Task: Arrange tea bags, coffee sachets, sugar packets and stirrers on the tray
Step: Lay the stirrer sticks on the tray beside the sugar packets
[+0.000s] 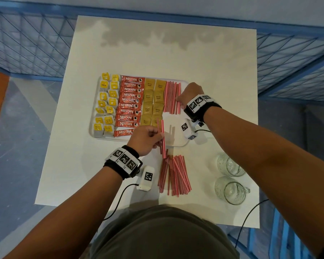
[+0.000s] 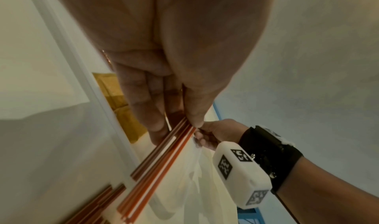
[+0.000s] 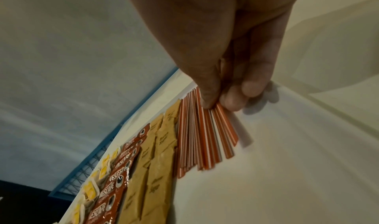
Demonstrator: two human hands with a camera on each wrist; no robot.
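Observation:
A white tray (image 1: pixel 178 141) holds columns of yellow tea bags (image 1: pixel 106 105), red coffee sachets (image 1: pixel 128 101), brown sugar packets (image 1: pixel 153 98) and a row of red-and-white stirrers (image 1: pixel 171 96). My right hand (image 1: pixel 178 99) pinches the right edge of that row (image 3: pixel 203 140) between thumb and fingertips (image 3: pixel 231 99). My left hand (image 1: pixel 160 134) pinches a few stirrers (image 1: pixel 162 137), held lengthwise over the tray's near edge (image 2: pixel 160 161). A loose pile of stirrers (image 1: pixel 174 174) lies on the table in front of the tray.
Two empty glass mugs (image 1: pixel 230 164) (image 1: pixel 230 190) stand on the white table at the near right. The tray's near right part is bare. Blue wire fencing (image 1: pixel 26 43) surrounds the table. Cables hang from both wrist cameras.

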